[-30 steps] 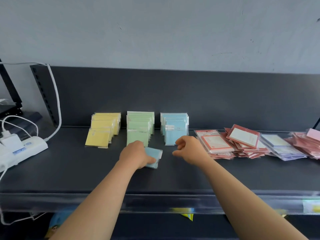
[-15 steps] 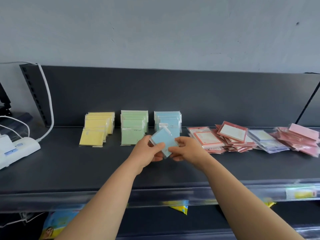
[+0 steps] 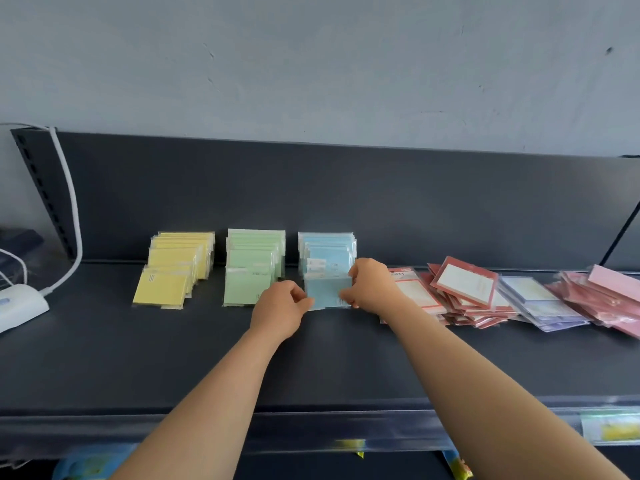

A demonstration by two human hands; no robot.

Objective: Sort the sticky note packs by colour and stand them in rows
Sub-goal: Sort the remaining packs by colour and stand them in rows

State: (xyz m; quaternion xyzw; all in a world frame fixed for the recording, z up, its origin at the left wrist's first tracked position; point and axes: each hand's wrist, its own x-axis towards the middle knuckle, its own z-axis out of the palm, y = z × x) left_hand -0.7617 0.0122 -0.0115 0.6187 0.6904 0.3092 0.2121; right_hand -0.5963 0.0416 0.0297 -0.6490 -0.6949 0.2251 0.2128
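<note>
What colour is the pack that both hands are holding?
The pack is light blue; the head view shows it.

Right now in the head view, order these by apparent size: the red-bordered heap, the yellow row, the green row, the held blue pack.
1. red-bordered heap, largest.
2. yellow row and green row, too alike to rank.
3. blue pack, smallest, pinched between left hand and right hand.

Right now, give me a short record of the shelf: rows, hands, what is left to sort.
rows: yellow row, green row, blue row, standing, left to right
in hand: blue pack, at the front of the blue row
left hand: pinches the pack's left edge
right hand: pinches its right edge
unsorted: red-framed packs, lilac packs, pink packs, lying in heaps to the right
</note>
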